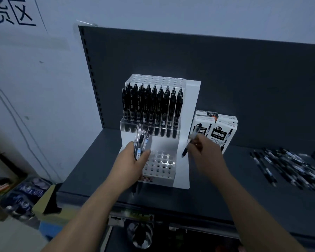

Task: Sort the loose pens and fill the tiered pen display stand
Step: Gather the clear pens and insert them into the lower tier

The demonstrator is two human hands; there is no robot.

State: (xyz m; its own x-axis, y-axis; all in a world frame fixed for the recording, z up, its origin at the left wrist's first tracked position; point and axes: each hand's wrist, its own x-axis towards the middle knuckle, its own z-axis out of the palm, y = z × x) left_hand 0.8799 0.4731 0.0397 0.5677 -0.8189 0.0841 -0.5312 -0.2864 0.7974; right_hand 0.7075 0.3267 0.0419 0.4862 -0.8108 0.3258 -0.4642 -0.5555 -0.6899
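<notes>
Left hand (133, 157) grips bundle of pens (141, 142) over display stand (187, 135); right hand (202, 148) pinches single pen (188, 148). Middle tier full, front tier holes (162, 160) vacant. Filling step: next, tip into free hole. Loose pens (289, 168) far right.

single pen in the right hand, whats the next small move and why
Probably bring the right hand leftward past the stand's side wall and lower its single pen tip-first into an open hole in the front tier. That tier looks empty, the tier above is packed with black pens, and the left hand holds a bundle of pens.
</notes>
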